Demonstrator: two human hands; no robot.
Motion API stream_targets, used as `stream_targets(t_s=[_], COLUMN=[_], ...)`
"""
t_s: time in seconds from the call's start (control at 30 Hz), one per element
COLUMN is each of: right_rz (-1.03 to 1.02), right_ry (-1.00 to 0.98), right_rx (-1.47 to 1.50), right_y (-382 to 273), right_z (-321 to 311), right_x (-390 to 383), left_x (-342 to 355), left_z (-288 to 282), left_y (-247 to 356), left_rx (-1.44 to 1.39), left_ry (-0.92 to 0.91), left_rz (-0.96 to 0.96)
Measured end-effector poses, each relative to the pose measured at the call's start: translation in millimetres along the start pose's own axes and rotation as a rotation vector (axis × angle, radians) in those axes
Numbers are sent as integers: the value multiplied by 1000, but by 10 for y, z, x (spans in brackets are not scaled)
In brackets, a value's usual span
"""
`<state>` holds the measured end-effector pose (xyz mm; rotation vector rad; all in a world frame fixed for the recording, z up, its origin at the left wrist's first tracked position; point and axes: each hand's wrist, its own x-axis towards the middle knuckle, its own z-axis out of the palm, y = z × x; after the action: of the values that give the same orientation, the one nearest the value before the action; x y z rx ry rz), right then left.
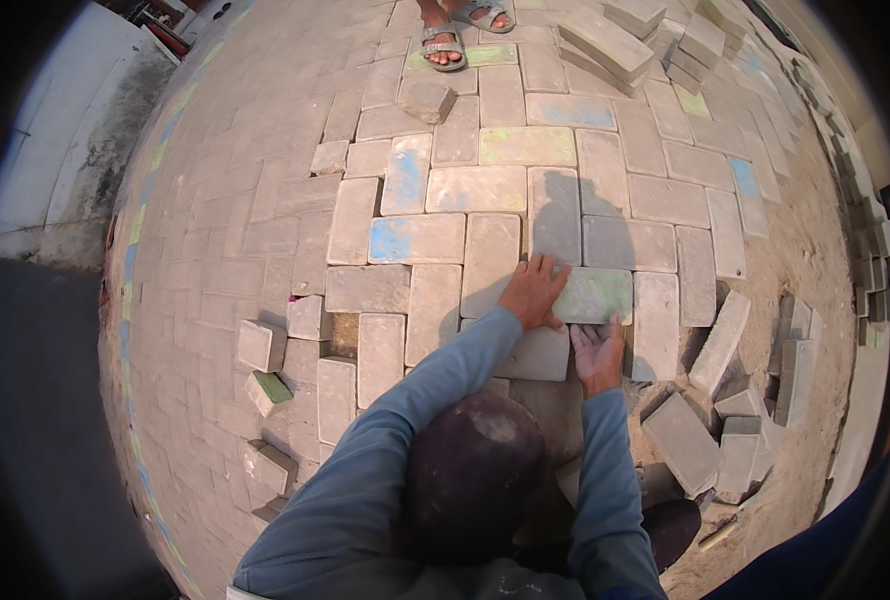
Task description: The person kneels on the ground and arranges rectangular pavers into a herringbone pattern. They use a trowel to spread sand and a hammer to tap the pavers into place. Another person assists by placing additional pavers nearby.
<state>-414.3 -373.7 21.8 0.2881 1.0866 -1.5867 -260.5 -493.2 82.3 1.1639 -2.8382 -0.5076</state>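
Blue-sleeved arms (370, 435) are reaching forward to a green-tinted paver (600, 296) among pale pavers (491, 250). The left hand (536, 293) is lying palm down, spread against its left end; the right hand (598, 356) is facing palm up at its near edge, its grip impossible to tell.

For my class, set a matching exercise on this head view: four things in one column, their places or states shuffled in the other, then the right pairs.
Things
1. Left hand
2. Strapped sandals
3. Right hand
4. Small block with one green face

Places or states
A. In the left half of the view
B. Palm showing, at the near edge of the green-tinted paver
C. On another person's feet, near the top of the view
D. Back showing, at the left end of the green-tinted paver

Right pairs: 1-D, 2-C, 3-B, 4-A
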Motion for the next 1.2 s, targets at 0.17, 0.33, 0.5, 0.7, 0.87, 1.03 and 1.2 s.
stream_targets(t_s=[0.17, 0.33, 0.5, 0.7, 0.87, 1.03, 1.2], right_rz=[1, 37, 61, 64, 22, 29, 86], right_ry=[63, 50, 60, 77, 5, 40, 71], right_rx=[-31, 25, -48, -64, -144, -169, -244], right_y=[-16, -52, -8, -38, 65, 40, 38], right_z=[118, -15, 46, 118, -1, 50, 151], right_x=[-46, 94, 60, -51, 92, 59, -27], left_x=[-12, 121, 101, -14, -13, 133, 63], left_z=[-38, -57, 27, 35, 4, -203, -304], left_y=[-68, -36, -74, -86, -141, -96, -157], left_rx=[-43, -11, -1, -44, -20, 84, 10], left_ry=[-9, 36, 53, 7, 34, -52, 33], left_rz=[58, 82, 54, -30, 26, 91, 123])
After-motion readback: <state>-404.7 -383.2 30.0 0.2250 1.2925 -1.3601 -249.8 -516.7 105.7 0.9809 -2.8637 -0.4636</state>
